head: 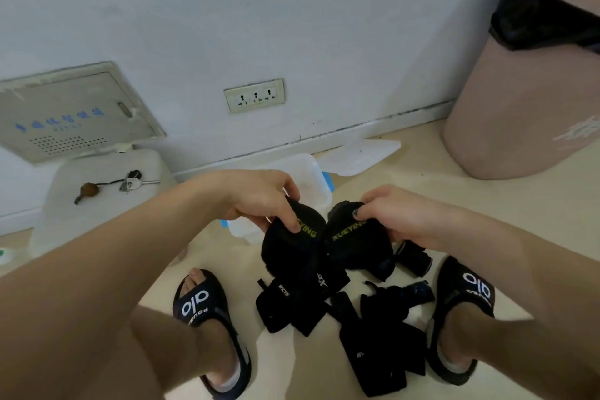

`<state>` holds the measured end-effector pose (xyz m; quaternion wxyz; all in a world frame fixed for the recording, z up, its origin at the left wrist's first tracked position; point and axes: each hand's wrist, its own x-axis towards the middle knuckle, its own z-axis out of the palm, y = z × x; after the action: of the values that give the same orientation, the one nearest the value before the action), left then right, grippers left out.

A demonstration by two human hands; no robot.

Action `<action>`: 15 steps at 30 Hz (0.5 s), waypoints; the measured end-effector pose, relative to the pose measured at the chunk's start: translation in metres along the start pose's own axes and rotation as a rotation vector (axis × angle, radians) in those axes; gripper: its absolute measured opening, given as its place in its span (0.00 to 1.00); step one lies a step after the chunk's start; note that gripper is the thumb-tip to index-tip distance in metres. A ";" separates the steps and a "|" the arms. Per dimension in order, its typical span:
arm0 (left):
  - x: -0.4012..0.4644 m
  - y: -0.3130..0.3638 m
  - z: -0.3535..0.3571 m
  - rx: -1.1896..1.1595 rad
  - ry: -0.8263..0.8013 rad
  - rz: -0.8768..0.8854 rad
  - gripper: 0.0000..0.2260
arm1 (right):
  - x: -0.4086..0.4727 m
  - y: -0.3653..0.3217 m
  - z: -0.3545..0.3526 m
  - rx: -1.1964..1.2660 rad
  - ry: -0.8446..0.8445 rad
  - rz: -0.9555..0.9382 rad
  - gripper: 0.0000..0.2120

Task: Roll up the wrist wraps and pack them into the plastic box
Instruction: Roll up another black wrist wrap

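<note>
Head view: the left hand (259,198) and right hand (394,214) each grip a black fabric wrist wrap (292,247), (355,243) just above the open translucent plastic box (311,172) on the floor. Rolling seems underway; next, tightening rolls, then boxing them.

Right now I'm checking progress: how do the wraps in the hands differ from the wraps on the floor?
The held wraps are lifted, the left hand and right hand each pinching one; the floor wraps lie untouched between the slippers. The held wraps show yellow lettering; the floor wraps show only small white marks. The held wraps hang just in front of the box; the floor wraps lie nearer the feet. All are black, and none is in the box.
</note>
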<state>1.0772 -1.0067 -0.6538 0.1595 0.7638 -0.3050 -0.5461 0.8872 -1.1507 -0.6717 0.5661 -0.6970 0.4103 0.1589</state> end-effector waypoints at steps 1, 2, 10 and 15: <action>0.000 -0.001 -0.004 0.038 0.002 -0.005 0.24 | 0.000 -0.003 -0.003 -0.068 0.022 -0.005 0.07; 0.000 -0.001 -0.007 0.062 0.006 -0.008 0.24 | 0.000 -0.007 -0.006 -0.108 0.036 -0.005 0.07; -0.001 0.006 -0.013 0.139 0.059 0.111 0.25 | -0.010 -0.027 -0.018 -0.219 0.019 -0.027 0.07; 0.001 0.013 -0.002 0.438 0.187 0.181 0.17 | -0.012 -0.034 -0.019 -0.078 -0.026 -0.047 0.08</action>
<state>1.0755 -1.0174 -0.6461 0.0660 0.7968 -0.4673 -0.3774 0.9009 -1.1622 -0.6348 0.5474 -0.7260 0.3798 0.1704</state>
